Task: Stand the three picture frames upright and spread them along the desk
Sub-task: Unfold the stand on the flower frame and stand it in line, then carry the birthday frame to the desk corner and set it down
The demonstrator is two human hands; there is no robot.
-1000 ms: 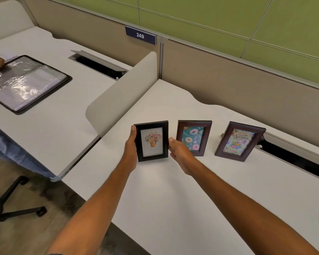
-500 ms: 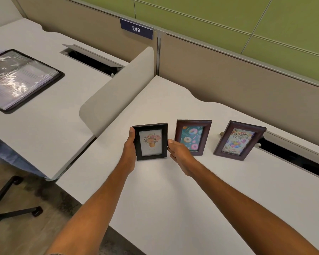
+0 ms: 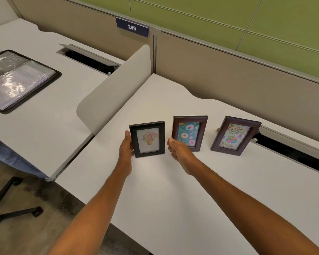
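Black frame upright btwn hands; L fingers touch edge.

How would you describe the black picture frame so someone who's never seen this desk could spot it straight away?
On the white desk right of the curved divider, three frames stand in a row. The black frame is leftmost, between the left hand and right hand. Its neighbours are brown; it alone is black, showing a flower pot.

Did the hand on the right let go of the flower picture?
Yes. The right hand has pulled back from the black frame, toward the donut frame.
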